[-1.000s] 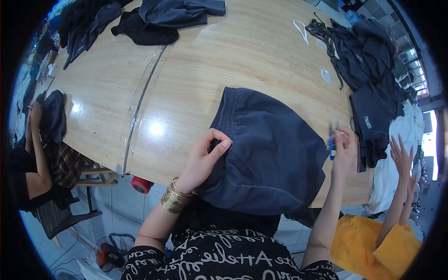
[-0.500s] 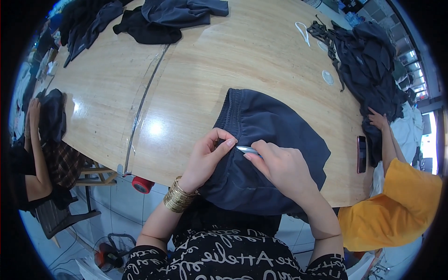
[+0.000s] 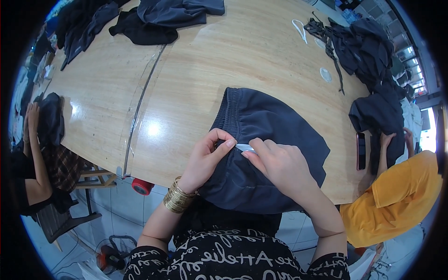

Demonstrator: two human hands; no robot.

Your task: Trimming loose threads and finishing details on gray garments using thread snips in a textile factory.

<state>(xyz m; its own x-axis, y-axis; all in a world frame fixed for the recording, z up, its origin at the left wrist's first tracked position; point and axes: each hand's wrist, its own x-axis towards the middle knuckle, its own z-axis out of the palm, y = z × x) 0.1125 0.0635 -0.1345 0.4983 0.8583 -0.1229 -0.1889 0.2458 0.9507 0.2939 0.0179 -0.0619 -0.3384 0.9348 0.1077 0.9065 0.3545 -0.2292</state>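
Note:
Dark navy shorts [image 3: 275, 116] with a gathered elastic waistband [image 3: 230, 112] lie on the table in front of me. My left hand [image 3: 207, 151], gold bangles at its wrist, pinches the fabric at the waistband seam between thumb and forefinger. Closed round a pair of small silver thread snips [image 3: 244, 147], my right hand [image 3: 280, 163] rests over the shorts. The snips' pointed tip meets the seam right beside my left fingertips. The handle end is hidden inside my right palm.
The wooden table [image 3: 186, 70] has a dark joint line across it. Dark garments [image 3: 179, 16] lie at the far side, more [image 3: 361, 49] at the right. A phone [image 3: 361, 151] lies near a co-worker in a yellow top [image 3: 396, 191]. Another person's hands [image 3: 32, 116] rest at the left.
The snips' tip has shifted slightly against the seam; my hands otherwise stay put. At the right, the co-worker has pulled a dark garment closer and leaned in.

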